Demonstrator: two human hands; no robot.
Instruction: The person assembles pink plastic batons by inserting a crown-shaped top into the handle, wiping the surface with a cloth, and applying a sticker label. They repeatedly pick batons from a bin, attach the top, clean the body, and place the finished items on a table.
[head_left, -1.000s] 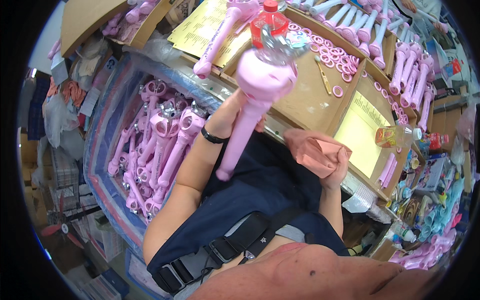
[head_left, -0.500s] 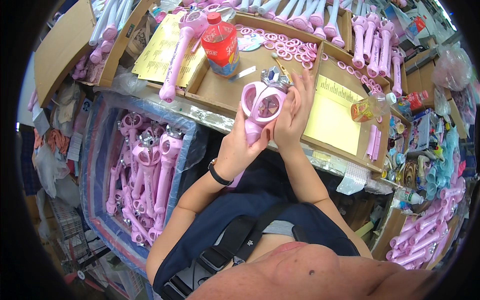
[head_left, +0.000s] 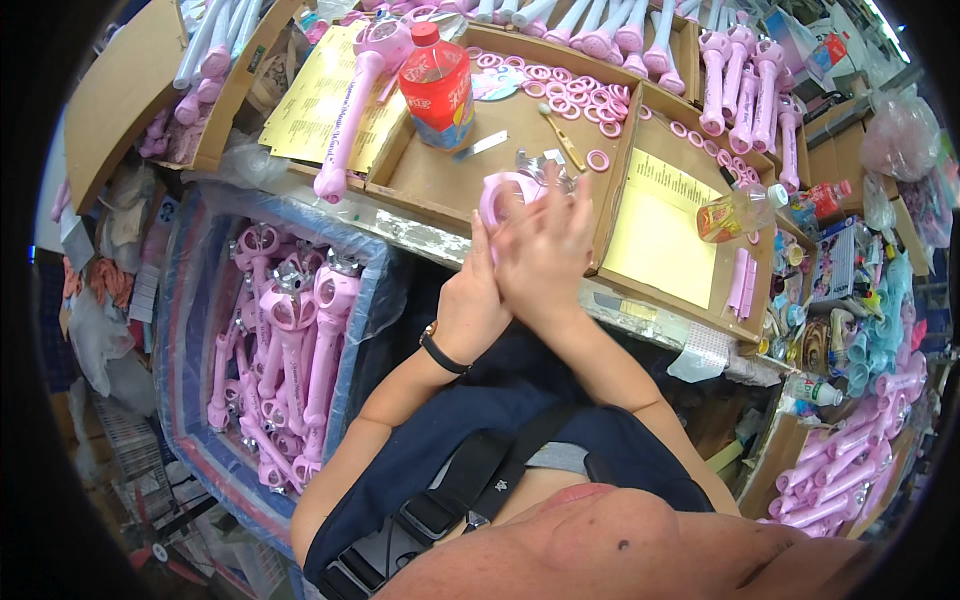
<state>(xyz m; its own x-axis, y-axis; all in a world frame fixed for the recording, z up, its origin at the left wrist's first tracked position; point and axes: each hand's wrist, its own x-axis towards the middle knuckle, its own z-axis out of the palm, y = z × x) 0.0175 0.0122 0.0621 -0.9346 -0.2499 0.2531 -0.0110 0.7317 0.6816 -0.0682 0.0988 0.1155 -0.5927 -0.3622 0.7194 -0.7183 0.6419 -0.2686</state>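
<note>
My left hand (head_left: 470, 318), with a black band on the wrist, grips a pink toy wand (head_left: 492, 204) near its head. The head has a ring-shaped frame and a silver crown piece (head_left: 545, 168) on top. Across the front of it lies my right hand (head_left: 545, 255), fingers stretched out and partly smeared by motion. It covers much of the wand's head, and the handle is hidden behind my hands. Just beyond sits a shallow cardboard tray (head_left: 400, 178) with pink rings (head_left: 580, 95), a small yellow-handled brush (head_left: 565, 140) and a thin metal strip (head_left: 482, 146).
A red-labelled bottle (head_left: 437, 90) stands in the tray, near another pink wand (head_left: 350, 125). At left, a plastic-lined bin (head_left: 185, 330) holds several wands (head_left: 290, 340). Yellow sheets (head_left: 665, 230) and a drink bottle (head_left: 740, 213) lie at right. Pink handles (head_left: 835, 470) fill a box lower right.
My right hand has swung from the side of the wand's head to across its front, covering it. The wand's head has turned, and its clear windows no longer face up.
</note>
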